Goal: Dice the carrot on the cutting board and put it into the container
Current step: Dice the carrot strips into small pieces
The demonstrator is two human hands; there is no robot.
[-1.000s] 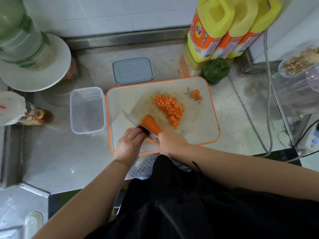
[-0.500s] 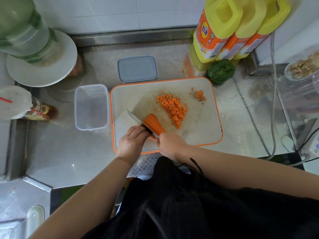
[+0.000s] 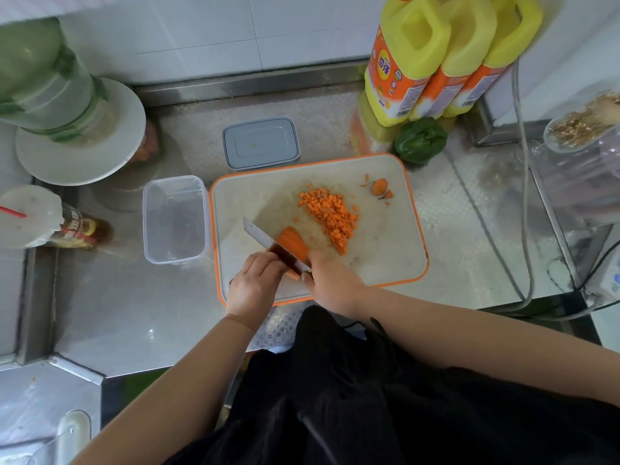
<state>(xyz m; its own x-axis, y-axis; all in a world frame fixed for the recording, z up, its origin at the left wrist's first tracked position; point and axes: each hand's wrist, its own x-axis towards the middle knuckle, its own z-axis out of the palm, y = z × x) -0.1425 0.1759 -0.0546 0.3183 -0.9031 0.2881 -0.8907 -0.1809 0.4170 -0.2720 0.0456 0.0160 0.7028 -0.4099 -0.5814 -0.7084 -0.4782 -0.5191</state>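
Left hand [image 3: 250,288] pins the carrot [image 3: 292,242] — long axis running away from it — right hand [image 3: 330,280] grips the knife [image 3: 265,237] laid along it.

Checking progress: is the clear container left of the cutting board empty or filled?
Empty: the clear container shows only its bare bottom.

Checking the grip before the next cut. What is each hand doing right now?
Left hand: fingers curled, holding the carrot piece steady on the cutting board.
Right hand: gripping the knife, blade on the carrot.
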